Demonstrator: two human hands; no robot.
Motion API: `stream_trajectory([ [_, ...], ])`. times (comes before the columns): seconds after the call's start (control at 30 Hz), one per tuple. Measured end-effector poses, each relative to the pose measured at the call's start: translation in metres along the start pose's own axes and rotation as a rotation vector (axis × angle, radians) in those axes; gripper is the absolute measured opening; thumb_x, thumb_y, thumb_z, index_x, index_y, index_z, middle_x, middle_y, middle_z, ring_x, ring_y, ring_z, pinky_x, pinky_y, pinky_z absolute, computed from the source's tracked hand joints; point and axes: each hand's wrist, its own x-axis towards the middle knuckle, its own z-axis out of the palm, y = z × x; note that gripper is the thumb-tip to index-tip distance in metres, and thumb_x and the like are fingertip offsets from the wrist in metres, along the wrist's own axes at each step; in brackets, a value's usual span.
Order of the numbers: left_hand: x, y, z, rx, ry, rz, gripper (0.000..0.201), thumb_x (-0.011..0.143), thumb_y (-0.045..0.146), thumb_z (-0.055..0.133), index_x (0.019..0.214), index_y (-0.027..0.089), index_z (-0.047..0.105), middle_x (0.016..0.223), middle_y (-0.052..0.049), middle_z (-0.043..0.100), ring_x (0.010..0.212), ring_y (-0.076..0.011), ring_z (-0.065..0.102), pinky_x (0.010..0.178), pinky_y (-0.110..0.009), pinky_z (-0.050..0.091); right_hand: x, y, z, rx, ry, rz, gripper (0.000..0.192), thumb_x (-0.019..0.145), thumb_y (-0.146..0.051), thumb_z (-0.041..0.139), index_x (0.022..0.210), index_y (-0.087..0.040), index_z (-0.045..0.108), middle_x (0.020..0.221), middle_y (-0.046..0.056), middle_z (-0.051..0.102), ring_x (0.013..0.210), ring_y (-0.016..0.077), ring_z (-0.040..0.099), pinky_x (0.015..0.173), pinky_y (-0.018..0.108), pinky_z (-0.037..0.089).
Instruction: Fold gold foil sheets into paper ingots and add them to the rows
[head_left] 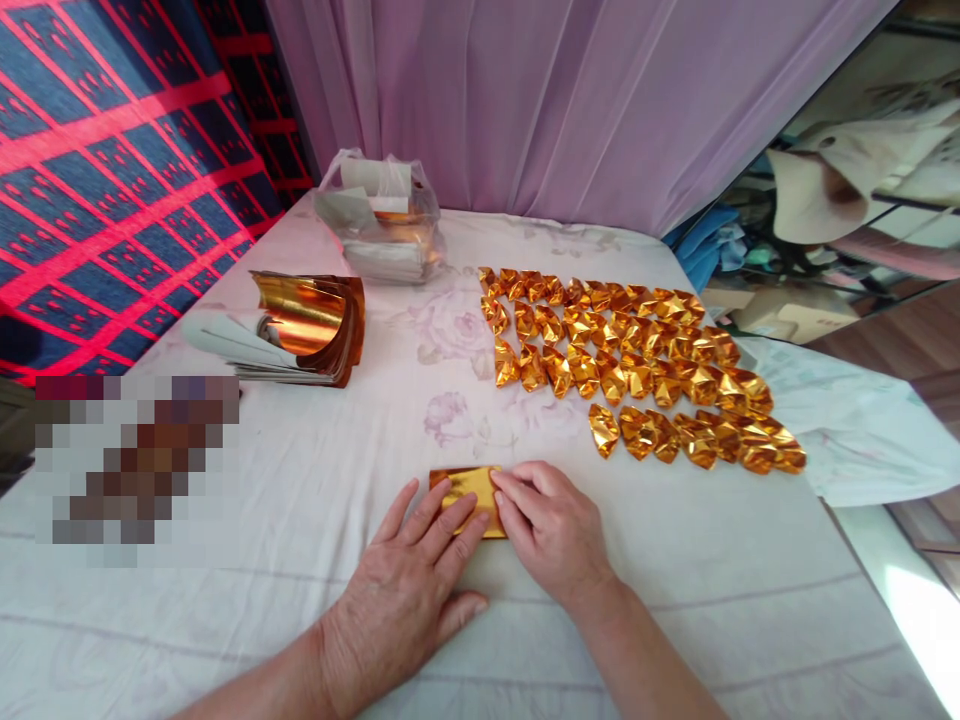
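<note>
Gold foil sheet (466, 497) lies flat on bench (315, 500) at 6 o'clock, pinned w/ flat fingers of left hand (412, 590) & right hand (551, 530). Prob. light, thin, slippery, creases easily; grip edges.

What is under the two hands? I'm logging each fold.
A gold foil sheet, folded flat on the white cloth. Left hand and right hand fingers cover its lower edge and right end.

We see a gold foil sheet (466, 492), folded into a small flat rectangle, lying on the white floral cloth (360, 480) at the near edge, its shiny face up, partly covered by fingers at both ends.
</note>
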Motion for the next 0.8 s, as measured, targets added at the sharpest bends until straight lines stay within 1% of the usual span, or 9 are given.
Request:
stream_trajectory([
  [0.27,-0.0011,-0.0001,-0.0001,-0.023,-0.001,-0.003,0.067,0.091,0.057,0.054,0.147,0.021,0.043,0.144,-0.005,0.054,0.139,-0.0302,0.040,0.121,-0.050,0.013,0.0005,0.0005,-0.0001,0.004,-0.003,-0.002,0.028,0.096,-0.022,0.047,0.106,-0.020,0.073,0.088,0.005,0.069,0.079,0.0145,0.063,0.074,0.025,0.050],
  [0.5,-0.0024,0.0004,0.0026,-0.050,-0.036,-0.029,0.068,0.092,0.059,0.053,0.148,0.023,0.039,0.146,-0.006,0.053,0.140,-0.0303,0.038,0.119,-0.052,0.022,0.0003,0.0017,0.0003,0.003,-0.014,0.004,0.028,0.096,-0.023,0.047,0.108,-0.020,0.072,0.089,0.005,0.069,0.080,0.0146,0.064,0.073,0.026,0.050],
  [0.8,-0.0028,0.0008,0.0030,-0.065,-0.042,-0.037,0.065,0.093,0.055,0.052,0.149,0.024,0.039,0.147,-0.006,0.051,0.140,-0.0290,0.039,0.119,-0.050,0.022,0.0001,0.0026,0.0004,-0.014,-0.035,0.004,0.029,0.096,-0.024,0.047,0.110,-0.022,0.072,0.090,0.005,0.069,0.081,0.0151,0.064,0.073,0.026,0.050],
])
